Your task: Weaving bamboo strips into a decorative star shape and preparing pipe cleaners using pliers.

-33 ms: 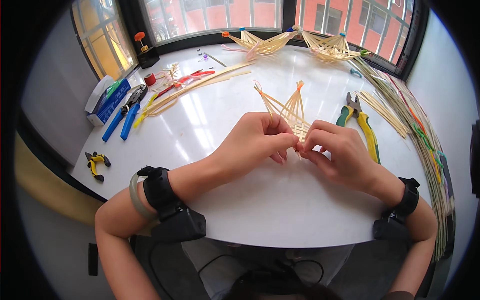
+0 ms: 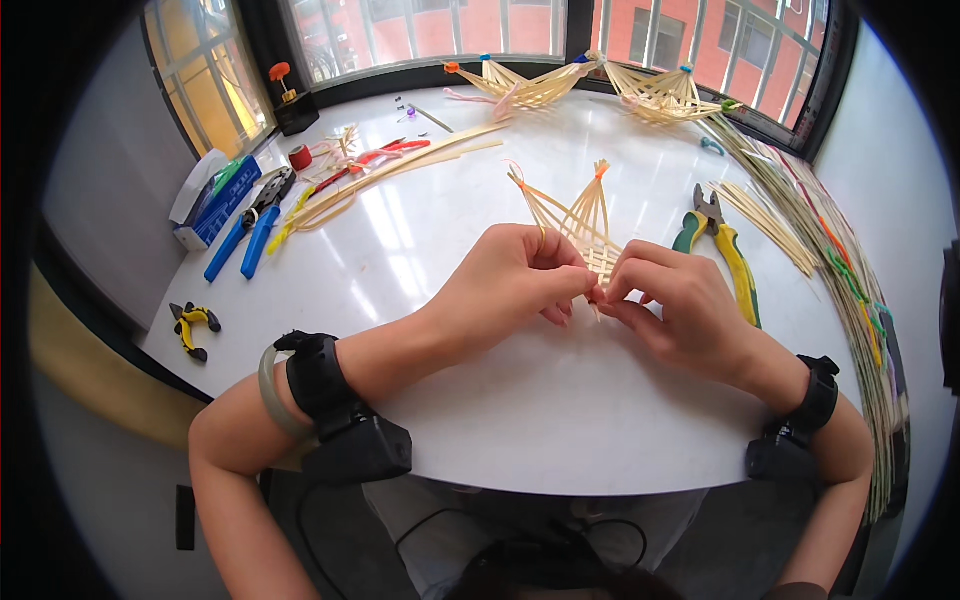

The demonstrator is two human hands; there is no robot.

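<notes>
Between my hands is a small woven piece of pale bamboo strips (image 2: 590, 222), its far strips gathered into two points. An orange tie binds one point, a thin pinkish thread the other. My left hand (image 2: 535, 275) pinches the near end of the weave between thumb and fingers. From the other side my right hand (image 2: 672, 300) closes its fingertips on the same near end, where a bit of red shows. The fingers hide most of that end, and a strip tip pokes out below them. Right of my right hand lie green-and-yellow pliers (image 2: 735, 255).
Blue-handled pliers (image 2: 250, 225), small yellow-black pliers (image 2: 192, 332), a blue box (image 2: 220, 200) and loose strips (image 2: 380, 178) lie left. Two woven pieces (image 2: 535, 90) stand along the window. Thin strips (image 2: 770, 225) and a long bundle of stalks (image 2: 850, 270) line the right side.
</notes>
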